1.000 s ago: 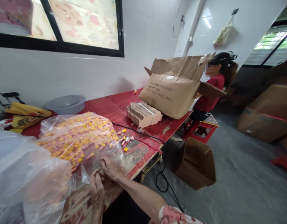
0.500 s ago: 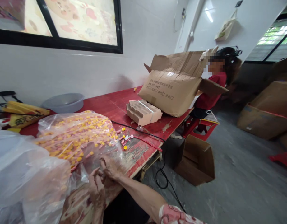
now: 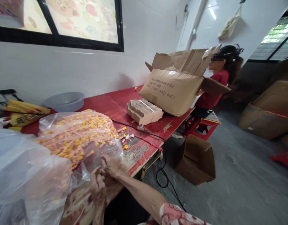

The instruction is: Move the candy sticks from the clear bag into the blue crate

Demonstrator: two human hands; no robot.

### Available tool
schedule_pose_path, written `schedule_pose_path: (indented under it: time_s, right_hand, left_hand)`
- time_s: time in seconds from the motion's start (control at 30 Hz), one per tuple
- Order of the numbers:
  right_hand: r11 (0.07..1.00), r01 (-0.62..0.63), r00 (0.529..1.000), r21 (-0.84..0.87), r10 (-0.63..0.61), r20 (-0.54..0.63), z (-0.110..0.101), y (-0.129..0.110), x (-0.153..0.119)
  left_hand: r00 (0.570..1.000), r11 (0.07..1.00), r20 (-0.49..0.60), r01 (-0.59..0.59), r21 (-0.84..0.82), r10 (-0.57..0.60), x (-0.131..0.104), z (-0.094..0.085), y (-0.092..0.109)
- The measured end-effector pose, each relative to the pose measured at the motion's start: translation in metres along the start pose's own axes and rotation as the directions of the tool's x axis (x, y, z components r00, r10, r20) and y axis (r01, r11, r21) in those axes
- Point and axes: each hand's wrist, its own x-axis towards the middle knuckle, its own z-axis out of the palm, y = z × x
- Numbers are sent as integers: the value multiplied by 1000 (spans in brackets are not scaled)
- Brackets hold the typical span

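Observation:
My left hand (image 3: 98, 184) is at the near edge of the worn red table (image 3: 132, 156), its fingers curled in. Close beside it, my right hand (image 3: 111, 167) is bent inward with its fingers pressed together. The fingertips of both hands nearly meet, and whatever they may hold is too small or hidden to make out. Just beyond the hands lies a clear plastic bag (image 3: 115, 152), spread open under a heap of small pink and yellow pieces (image 3: 87, 131). A few loose pieces and a yellow cap (image 3: 126, 147) lie to the right of the bag.
A cloudy plastic bag (image 3: 29, 175) bulges at the left. Behind are a grey basin (image 3: 64, 101), a cardboard stack (image 3: 145, 112) and a large open carton (image 3: 170, 92). A black cable (image 3: 139, 128) crosses the table. A person in red (image 3: 212, 93) sits beyond; another carton (image 3: 196, 161) stands on the floor.
The view has shifted very slightly. Both hands stay close together in nearly the same place, with only small movement in the fingers.

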Motion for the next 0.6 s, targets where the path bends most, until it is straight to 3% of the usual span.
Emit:
schedule_pose_path:
  time_s: [0.27, 0.47, 0.6]
  right_hand:
    - [1000, -6, 1000, -19, 6, 10, -1, -1, 0]
    - [1000, 0, 1000, -22, 0, 11, 1, 0, 0]
    - [1000, 20, 1000, -15, -20, 4, 0, 1, 0]
  left_hand:
    - [997, 994, 27, 74, -78, -72, 2, 2, 1]
    - [998, 996, -62, 10, -93, -16, -4, 0, 1]
    - [999, 996, -16, -39, -81, 37, -2, 0, -1]
